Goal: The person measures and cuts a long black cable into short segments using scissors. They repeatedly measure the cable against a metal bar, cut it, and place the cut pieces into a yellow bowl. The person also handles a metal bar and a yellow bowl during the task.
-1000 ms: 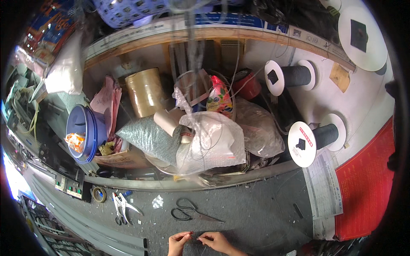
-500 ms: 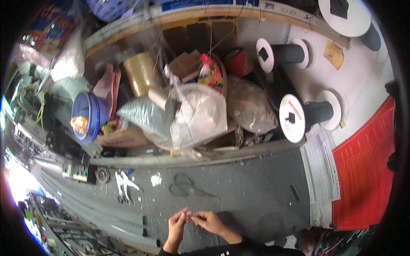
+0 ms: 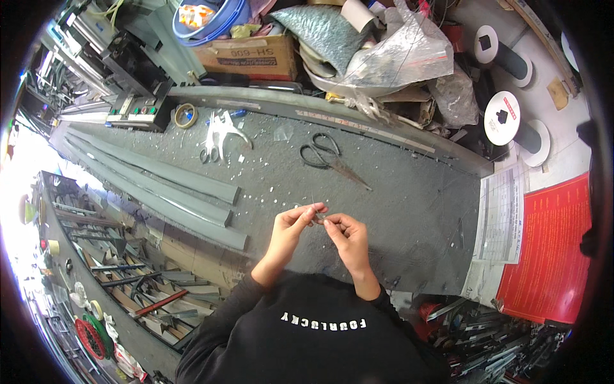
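Observation:
In front of my chest, my left hand (image 3: 291, 232) and my right hand (image 3: 349, 242) meet with thumbs and fingertips pinched together. Between them is a tiny greyish piece, too small to name. A pair of scissors (image 3: 343, 168) with black handles lies open on the dark worktop (image 3: 396, 211), beyond my hands. Farther left rests a white-handled hand tool (image 3: 220, 132), next to a roll of tape (image 3: 179, 116).
Long grey strips (image 3: 192, 216) run along the worktop's left side. At the back, a raised ledge (image 3: 268, 105) borders a cardboard box (image 3: 249, 59), a blue basin (image 3: 220, 29) and plastic bags (image 3: 409, 61). Thread spools (image 3: 502, 118) and a red sheet (image 3: 550, 256) are at the right.
The view has tilted down and turned, so my hands, sleeves and the worktop show higher in the picture. My fingertips are still pinched together.

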Demonstrator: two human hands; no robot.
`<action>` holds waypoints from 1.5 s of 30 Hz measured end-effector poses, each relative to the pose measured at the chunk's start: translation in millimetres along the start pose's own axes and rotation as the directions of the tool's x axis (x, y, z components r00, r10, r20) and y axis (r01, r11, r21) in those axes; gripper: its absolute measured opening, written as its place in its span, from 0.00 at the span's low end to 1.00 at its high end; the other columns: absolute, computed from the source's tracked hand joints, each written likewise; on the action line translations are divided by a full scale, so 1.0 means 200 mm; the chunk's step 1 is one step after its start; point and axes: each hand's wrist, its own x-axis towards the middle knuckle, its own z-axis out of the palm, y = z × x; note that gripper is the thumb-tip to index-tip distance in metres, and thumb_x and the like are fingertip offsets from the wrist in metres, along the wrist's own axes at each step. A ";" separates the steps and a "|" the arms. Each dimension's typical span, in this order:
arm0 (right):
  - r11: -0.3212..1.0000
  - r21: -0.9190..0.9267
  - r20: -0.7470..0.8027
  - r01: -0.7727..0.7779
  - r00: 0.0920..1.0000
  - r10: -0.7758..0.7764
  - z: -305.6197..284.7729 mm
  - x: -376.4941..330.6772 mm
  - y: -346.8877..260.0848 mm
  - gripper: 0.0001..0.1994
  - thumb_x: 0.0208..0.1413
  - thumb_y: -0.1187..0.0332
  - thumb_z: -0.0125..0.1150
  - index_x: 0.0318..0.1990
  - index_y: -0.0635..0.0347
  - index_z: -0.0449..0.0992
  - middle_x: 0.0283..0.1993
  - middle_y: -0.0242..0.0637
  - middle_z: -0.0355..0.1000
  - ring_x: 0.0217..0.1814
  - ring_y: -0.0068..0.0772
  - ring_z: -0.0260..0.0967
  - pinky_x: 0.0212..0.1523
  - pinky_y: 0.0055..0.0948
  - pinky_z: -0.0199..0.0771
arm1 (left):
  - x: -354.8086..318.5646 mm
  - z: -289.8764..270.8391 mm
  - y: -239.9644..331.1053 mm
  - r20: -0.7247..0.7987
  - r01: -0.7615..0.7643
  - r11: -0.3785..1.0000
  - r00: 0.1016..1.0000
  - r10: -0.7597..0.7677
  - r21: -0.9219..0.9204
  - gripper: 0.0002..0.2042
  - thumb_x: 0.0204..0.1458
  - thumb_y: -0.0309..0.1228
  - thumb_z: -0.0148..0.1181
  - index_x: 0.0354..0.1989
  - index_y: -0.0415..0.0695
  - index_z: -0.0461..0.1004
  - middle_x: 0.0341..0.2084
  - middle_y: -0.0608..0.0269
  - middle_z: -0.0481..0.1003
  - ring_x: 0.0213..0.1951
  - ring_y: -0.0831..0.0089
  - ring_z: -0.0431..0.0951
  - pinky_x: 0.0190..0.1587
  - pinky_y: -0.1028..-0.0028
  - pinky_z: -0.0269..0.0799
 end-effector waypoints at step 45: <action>0.871 -0.470 0.186 0.145 0.981 -0.063 -0.07 -0.03 0.11 0.08 0.49 0.68 0.67 0.31 0.62 0.75 0.35 0.33 0.71 0.40 0.31 0.68 0.45 0.31 0.65 | -0.14 -0.23 -0.04 0.109 -0.036 0.910 0.994 -0.010 0.413 0.07 0.51 0.31 0.63 0.33 0.40 0.82 0.47 0.58 0.75 0.46 0.73 0.73 0.51 0.71 0.67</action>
